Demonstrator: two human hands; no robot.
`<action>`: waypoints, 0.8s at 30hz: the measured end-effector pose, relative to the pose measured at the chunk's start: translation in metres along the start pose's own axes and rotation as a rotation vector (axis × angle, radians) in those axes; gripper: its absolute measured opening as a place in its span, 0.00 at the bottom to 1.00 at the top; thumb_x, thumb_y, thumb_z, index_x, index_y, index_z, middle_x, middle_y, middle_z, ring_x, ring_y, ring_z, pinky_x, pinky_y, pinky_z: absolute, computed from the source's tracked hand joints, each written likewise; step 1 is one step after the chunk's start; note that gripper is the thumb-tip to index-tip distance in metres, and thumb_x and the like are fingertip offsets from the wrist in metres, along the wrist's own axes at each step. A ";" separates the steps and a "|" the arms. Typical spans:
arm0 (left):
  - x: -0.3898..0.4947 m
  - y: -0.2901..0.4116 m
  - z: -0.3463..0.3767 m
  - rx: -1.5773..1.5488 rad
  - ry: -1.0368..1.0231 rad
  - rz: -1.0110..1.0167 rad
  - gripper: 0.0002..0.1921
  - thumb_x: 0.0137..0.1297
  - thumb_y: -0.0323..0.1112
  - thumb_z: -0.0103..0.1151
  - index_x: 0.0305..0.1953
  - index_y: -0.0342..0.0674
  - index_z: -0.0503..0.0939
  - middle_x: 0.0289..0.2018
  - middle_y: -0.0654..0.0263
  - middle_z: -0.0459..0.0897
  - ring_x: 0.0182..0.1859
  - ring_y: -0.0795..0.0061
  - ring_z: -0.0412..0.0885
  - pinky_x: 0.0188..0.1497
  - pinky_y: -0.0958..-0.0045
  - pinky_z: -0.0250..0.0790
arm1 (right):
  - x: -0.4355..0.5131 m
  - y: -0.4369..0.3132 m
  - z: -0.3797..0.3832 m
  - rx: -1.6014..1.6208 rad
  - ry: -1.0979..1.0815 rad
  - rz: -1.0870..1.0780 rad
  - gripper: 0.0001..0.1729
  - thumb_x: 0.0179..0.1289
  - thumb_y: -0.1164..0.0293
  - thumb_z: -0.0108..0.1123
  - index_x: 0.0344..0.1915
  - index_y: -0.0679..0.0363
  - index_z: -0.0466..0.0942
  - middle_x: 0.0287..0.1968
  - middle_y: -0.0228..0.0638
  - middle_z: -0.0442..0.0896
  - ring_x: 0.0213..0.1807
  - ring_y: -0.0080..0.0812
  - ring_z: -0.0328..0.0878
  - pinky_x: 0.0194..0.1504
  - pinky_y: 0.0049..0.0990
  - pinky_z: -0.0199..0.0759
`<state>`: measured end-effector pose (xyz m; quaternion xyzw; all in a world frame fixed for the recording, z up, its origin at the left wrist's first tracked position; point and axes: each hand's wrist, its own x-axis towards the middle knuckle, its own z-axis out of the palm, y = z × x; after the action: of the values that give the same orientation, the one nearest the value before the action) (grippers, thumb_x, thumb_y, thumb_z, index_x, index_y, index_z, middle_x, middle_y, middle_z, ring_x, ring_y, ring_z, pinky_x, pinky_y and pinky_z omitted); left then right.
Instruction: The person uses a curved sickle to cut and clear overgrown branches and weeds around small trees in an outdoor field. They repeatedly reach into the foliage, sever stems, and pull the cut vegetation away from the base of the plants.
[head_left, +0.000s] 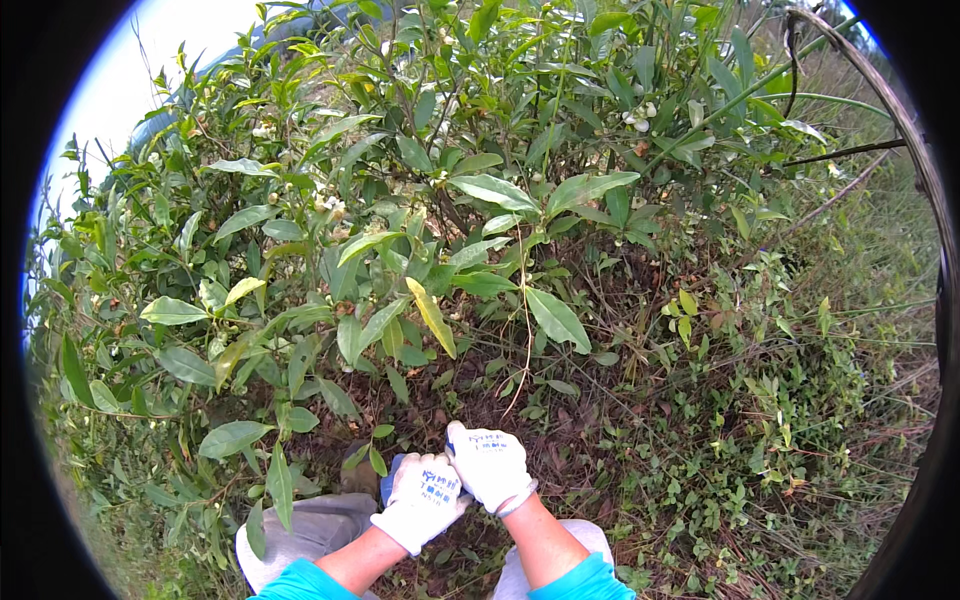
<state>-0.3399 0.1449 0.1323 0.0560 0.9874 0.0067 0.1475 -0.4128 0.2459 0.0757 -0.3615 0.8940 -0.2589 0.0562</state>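
Both my hands wear white work gloves with blue palms and blue writing, and they touch each other low in the middle of the view. My left hand (424, 499) has its fingers curled, their tips hidden beneath it. Just right of it and slightly farther forward, my right hand (487, 465) is also curled, with the thumb side up. Whether either hand holds something cannot be told. Beyond them stands a leafy tea bush (480, 195) with white blossoms (330, 204). A thin dry stem (527, 330) hangs from it above my right hand.
My bent knees in grey trousers flank my arms. Leafy branches (279, 480) reach over the left knee (315, 525). Low weeds (697, 480) and dry litter cover the ground at right. A thick brown stem (911, 142) arches along the right rim.
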 end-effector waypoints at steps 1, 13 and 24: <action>-0.001 0.000 0.000 -0.004 0.007 -0.003 0.19 0.50 0.52 0.59 0.32 0.41 0.78 0.28 0.63 0.79 0.33 0.68 0.78 0.39 0.67 0.65 | 0.000 0.000 0.000 0.000 -0.022 0.004 0.09 0.60 0.64 0.49 0.32 0.58 0.69 0.21 0.38 0.78 0.24 0.42 0.79 0.24 0.38 0.69; -0.004 0.002 -0.006 -0.031 -0.065 0.007 0.22 0.49 0.51 0.61 0.35 0.37 0.77 0.29 0.59 0.78 0.33 0.65 0.78 0.40 0.65 0.68 | 0.002 -0.002 0.003 -0.003 -0.033 0.014 0.10 0.57 0.62 0.54 0.33 0.56 0.68 0.20 0.37 0.77 0.23 0.42 0.78 0.23 0.39 0.69; -0.006 -0.004 -0.008 -0.074 -0.096 0.008 0.22 0.50 0.51 0.60 0.35 0.37 0.78 0.33 0.57 0.79 0.37 0.63 0.78 0.45 0.63 0.67 | 0.004 -0.006 -0.004 0.087 -0.089 0.049 0.11 0.59 0.62 0.53 0.35 0.56 0.69 0.22 0.36 0.77 0.24 0.41 0.78 0.25 0.38 0.70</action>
<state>-0.3370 0.1402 0.1416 0.0546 0.9781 0.0410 0.1967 -0.4129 0.2411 0.0821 -0.3480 0.8870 -0.2797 0.1175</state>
